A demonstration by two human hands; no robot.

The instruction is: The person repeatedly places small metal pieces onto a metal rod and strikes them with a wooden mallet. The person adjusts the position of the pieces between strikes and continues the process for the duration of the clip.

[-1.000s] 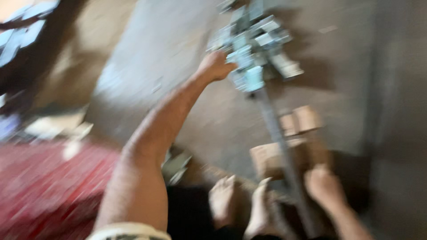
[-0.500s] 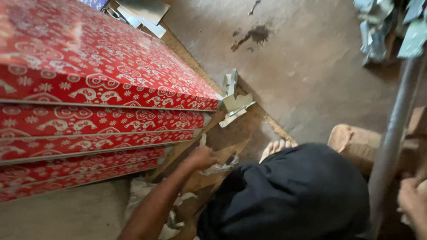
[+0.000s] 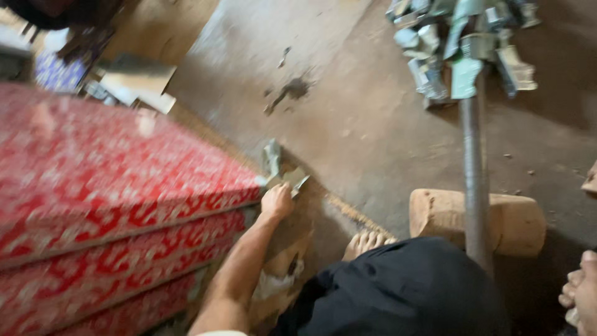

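Reaching to frame centre, the left hand (image 3: 277, 201) closes its fingers on grey scraps (image 3: 281, 174) beside the red stack (image 3: 118, 186); a loose grip could drop them; right hand (image 3: 578, 292) fingers unclear.

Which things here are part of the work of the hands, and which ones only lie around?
In the work:
- left hand, touching the grey metal pieces
- right hand, at the frame edge beside the metal pole

Lying about:
- stacked red patterned mattresses
- wooden block
- cardboard sheet
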